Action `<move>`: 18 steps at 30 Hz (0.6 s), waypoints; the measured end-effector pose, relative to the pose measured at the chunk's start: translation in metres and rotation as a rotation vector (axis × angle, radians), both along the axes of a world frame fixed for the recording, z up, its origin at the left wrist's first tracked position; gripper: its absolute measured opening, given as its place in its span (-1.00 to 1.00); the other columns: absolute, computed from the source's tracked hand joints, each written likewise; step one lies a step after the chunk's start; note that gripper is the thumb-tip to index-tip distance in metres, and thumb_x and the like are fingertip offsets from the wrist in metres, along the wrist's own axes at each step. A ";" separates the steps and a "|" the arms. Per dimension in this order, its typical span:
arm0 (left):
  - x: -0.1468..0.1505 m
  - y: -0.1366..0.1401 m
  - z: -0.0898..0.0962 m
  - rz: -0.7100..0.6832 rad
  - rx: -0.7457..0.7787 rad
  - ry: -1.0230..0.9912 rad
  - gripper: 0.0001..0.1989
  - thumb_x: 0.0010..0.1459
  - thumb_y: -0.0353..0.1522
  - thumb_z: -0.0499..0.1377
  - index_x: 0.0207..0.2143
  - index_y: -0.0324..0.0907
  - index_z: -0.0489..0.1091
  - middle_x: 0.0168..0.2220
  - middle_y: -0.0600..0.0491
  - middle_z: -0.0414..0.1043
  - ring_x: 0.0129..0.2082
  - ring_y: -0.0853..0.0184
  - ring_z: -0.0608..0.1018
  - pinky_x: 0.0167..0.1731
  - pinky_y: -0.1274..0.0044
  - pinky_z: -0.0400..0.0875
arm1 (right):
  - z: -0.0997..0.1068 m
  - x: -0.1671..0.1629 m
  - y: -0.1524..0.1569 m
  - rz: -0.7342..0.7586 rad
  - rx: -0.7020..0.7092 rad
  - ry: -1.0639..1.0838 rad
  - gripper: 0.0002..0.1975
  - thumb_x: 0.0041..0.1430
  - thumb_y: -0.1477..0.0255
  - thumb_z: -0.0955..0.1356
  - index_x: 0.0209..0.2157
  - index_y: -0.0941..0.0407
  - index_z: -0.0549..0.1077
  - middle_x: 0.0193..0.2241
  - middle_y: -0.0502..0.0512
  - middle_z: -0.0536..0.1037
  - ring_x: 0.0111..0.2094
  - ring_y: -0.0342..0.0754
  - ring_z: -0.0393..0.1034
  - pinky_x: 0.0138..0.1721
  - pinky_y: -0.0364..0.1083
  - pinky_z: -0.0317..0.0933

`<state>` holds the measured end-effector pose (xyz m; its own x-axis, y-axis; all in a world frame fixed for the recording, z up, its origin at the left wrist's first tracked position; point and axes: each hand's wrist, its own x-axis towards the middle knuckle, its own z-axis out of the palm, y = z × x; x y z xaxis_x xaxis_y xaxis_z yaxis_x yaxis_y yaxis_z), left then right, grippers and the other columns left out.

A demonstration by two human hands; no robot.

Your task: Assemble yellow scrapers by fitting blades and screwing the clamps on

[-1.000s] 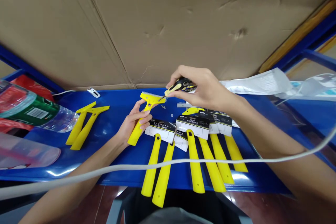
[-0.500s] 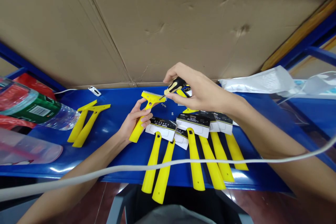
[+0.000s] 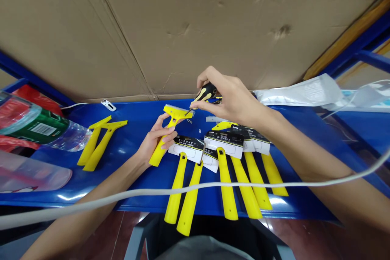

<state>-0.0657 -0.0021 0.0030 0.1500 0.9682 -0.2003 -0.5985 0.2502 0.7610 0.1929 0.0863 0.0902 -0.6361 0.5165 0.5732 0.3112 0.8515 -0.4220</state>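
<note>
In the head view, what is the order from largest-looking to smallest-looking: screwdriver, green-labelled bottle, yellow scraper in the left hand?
1. Green-labelled bottle, though cut off by the picture's edge
2. Yellow scraper, partly covered
3. Screwdriver, also partly covered

Scraper [image 3: 173, 122]: smooth plastic. Screwdriver shank [image 3: 188, 111]: metal. Table [image 3: 141, 115]: glossy, smooth. Wall [image 3: 189, 48]: matt cardboard, dented. Bottle [image 3: 45, 125]: clear, shiny plastic.

Yellow scraper [image 3: 173, 120] tilted; screwdriver [image 3: 203, 94] (black and cream) slanted, tip at scraper head
</note>
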 end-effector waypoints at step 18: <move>-0.001 -0.002 -0.001 -0.016 0.007 0.001 -0.52 0.10 -0.60 0.41 0.01 -0.03 0.47 -0.22 0.12 0.54 -0.68 0.66 0.26 -0.75 0.77 0.13 | 0.000 -0.003 -0.003 0.061 0.096 0.031 -0.67 0.38 0.35 0.47 0.10 0.03 0.38 0.07 0.18 0.59 0.00 0.13 0.56 0.05 0.14 0.45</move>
